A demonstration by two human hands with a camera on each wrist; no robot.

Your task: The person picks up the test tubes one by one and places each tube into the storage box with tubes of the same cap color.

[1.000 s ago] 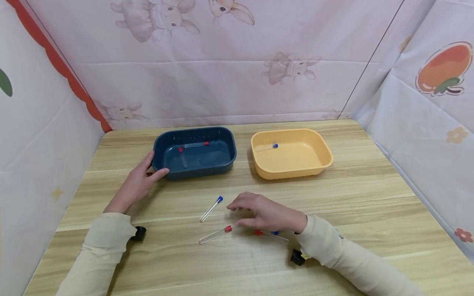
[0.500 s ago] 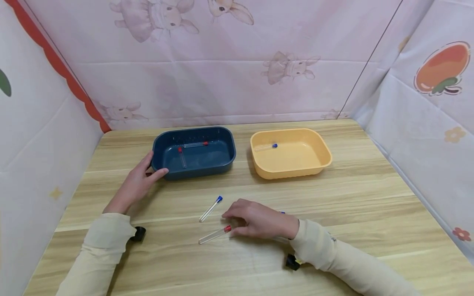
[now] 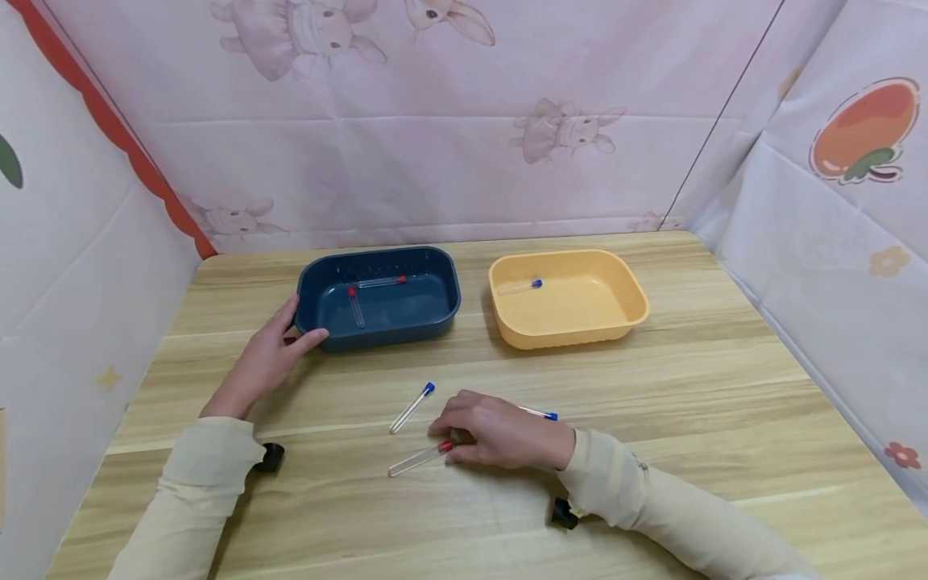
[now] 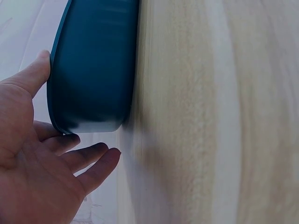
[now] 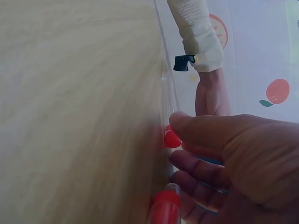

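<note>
Head view: I have the left hand resting loosely against the left end of the blue tub, two red-capped tubes inside; yellow tub holds a blue-capped tube. Right hand is low at the table, thumb and index around the red cap of a clear tube. Left wrist: thumb touches the rim, other fingers relaxed, not clasping. Right wrist: second red-topped tube near the fingers; can't tell if the pinch has closed
</note>
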